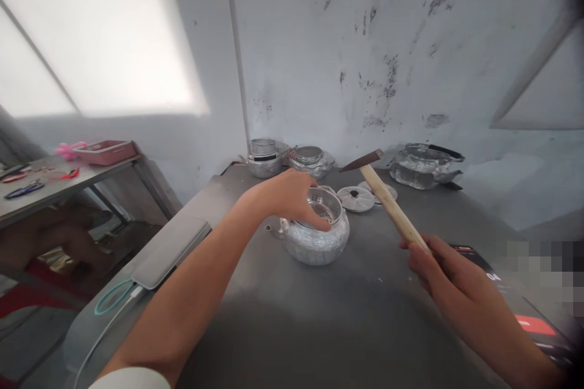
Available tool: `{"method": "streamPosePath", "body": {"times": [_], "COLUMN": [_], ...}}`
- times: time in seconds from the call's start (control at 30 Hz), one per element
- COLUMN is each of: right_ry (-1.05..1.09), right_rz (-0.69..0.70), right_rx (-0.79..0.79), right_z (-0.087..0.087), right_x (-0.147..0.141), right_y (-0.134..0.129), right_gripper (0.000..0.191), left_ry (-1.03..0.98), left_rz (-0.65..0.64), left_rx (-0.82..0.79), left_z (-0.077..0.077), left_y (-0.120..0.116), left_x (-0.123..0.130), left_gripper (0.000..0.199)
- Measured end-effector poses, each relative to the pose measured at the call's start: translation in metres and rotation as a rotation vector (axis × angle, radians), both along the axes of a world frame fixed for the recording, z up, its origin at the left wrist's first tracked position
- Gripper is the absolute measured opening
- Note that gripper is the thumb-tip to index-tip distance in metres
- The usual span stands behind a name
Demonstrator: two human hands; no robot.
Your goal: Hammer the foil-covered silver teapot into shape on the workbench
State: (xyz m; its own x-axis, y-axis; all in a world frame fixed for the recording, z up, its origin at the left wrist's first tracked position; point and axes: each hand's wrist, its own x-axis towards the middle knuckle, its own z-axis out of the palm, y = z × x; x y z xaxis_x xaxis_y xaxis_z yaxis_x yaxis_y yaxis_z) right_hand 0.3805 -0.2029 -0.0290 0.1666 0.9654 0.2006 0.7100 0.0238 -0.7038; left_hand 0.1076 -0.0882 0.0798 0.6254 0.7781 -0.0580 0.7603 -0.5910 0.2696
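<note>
A silver metal teapot [317, 246] with a dented, shiny body stands upright on the grey table, its spout pointing left. Inside its uncovered mouth sits a perforated strainer [325, 209]. My left hand [292, 194] spans the mouth from the left, thumb on the near rim and the fingers curled at the far side, partly hidden. To the right, my right hand [440, 267] is wrapped round the wooden handle of a hammer [387, 197]. The narrow, dark hammer head is raised above the table, apart from the teapot. Behind the teapot lie round metal lids [358, 200].
Along the wall stand more silver pots [264, 164], one of them with a black handle [444, 152] at the right. A power bank [173, 252] with cables lies at the left edge, a phone [506, 292] at the right. A side table holds a pink basket [107, 152] and pliers [25, 190].
</note>
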Motion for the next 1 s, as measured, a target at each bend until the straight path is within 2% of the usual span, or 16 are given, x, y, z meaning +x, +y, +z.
{"method": "streamPosePath", "body": {"times": [0.3,0.67,0.77,0.9,1.0], "right_ry": [0.005,0.035,0.205,0.603,0.697], "right_rz": [0.018,0.061,0.126,0.189,0.289], "right_rx": [0.026,-0.038,-0.136,-0.381,-0.407], "right_z": [-0.006,-0.004,-0.003,-0.003,-0.002], "right_x": [0.003,-0.001,-0.006,-0.016,-0.025], "right_y": [0.001,0.0,-0.003,-0.01,-0.016], "right_gripper": [0.04,0.041,0.041,0.055,0.062], "left_ry": [0.103,0.033,0.014,0.0,-0.001], "left_rz": [-0.007,-0.037,-0.043,-0.064,-0.095], "left_rx": [-0.014,0.051,0.05,0.029,0.035], "left_z": [-0.004,-0.009,-0.009,-0.007,-0.006], "left_y": [0.0,0.005,0.005,0.005,0.0], "left_x": [0.0,0.001,0.001,0.003,0.008], "left_gripper": [0.111,0.102,0.101,0.096,0.099]}}
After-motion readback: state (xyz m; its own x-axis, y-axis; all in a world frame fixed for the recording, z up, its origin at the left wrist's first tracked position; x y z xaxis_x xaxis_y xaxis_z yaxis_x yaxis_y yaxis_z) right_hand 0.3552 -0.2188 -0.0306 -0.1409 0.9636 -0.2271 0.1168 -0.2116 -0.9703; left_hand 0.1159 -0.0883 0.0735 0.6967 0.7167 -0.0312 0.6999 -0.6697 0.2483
